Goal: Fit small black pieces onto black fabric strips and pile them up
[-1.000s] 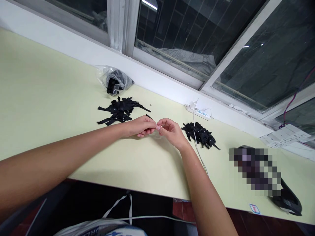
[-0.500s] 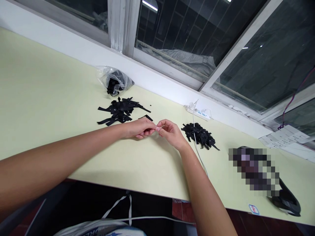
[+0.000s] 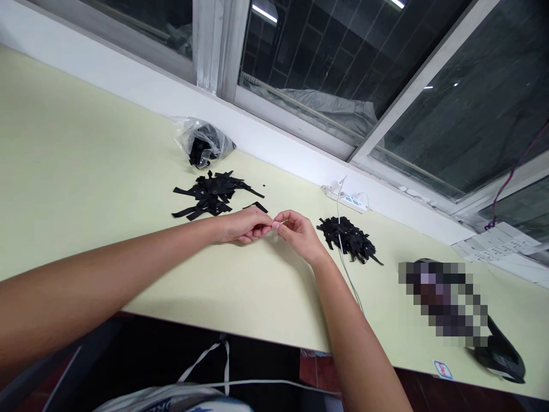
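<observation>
Fingertip to fingertip, my left hand [image 3: 249, 224] and my right hand [image 3: 295, 232] meet above the table. Both are closed in a pinch. Whatever lies between the fingertips is too small and hidden to name; a thin pale line shows by the right fingers. Just behind my left hand lies a single black fabric strip [image 3: 256, 207]. A loose pile of black strips [image 3: 214, 191] spreads farther back to the left. To the right of my right hand is another heap of black strips [image 3: 349, 237].
A clear plastic bag [image 3: 206, 143] with black pieces stands against the wall. A white power strip [image 3: 347, 199] sits at the back, its white cable [image 3: 349, 280] crossing the right heap. At right lies a black object [image 3: 500, 357], partly pixelated. The pale table [image 3: 240, 286] ends close before me.
My hands keep the same pinch at nearly the same place. The whole view has shifted slightly; the piles, the bag and the strip have not moved on the table.
</observation>
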A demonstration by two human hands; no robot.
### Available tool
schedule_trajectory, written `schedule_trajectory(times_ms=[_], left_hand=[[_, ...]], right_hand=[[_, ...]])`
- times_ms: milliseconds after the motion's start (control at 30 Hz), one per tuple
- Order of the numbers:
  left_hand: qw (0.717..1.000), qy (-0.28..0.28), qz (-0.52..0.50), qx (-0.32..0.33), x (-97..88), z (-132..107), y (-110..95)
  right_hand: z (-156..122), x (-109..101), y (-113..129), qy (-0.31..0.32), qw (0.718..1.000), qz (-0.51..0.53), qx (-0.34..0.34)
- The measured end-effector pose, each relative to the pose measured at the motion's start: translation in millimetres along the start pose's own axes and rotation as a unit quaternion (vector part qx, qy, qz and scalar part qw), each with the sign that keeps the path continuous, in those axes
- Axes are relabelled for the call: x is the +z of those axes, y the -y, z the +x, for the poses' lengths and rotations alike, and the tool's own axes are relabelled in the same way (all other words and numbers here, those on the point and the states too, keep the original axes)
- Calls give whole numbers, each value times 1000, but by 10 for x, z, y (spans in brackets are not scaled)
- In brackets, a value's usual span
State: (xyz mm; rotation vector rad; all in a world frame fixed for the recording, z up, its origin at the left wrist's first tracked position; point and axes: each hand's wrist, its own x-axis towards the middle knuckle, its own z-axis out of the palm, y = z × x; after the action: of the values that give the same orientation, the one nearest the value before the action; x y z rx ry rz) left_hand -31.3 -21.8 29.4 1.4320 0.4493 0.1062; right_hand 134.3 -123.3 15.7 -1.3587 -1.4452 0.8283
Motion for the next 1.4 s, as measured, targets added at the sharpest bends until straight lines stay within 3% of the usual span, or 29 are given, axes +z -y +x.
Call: schedule_trajectory(times_ms=[433, 967, 1067, 1133, 1200, 1233, 1300, 1400], left_hand=[[999, -6, 37, -3, 12, -13, -11], [999, -14, 43, 5, 35, -8, -20], [993, -68, 79, 51, -64, 10, -59], [968, -175, 120, 136, -213, 20, -104], [910, -300, 187, 218, -385, 17, -135], [881, -329, 245, 236, -460, 13, -137], [829, -336, 368, 252, -556, 11, -105], [768, -275, 527, 240, -556, 60, 11]], right_hand=[[-20, -28, 40, 38, 999, 2, 15], [-1, 10, 63, 22, 999, 30, 20], [19, -2, 52, -15, 999, 25, 18], [36, -33, -2, -68, 998, 4, 16], [53, -63, -91, -118, 991, -57, 12], [60, -70, -141, -132, 986, -97, 9], [77, -56, -228, -136, 975, -176, -2], [106, 13, -290, -127, 959, -253, -28]])
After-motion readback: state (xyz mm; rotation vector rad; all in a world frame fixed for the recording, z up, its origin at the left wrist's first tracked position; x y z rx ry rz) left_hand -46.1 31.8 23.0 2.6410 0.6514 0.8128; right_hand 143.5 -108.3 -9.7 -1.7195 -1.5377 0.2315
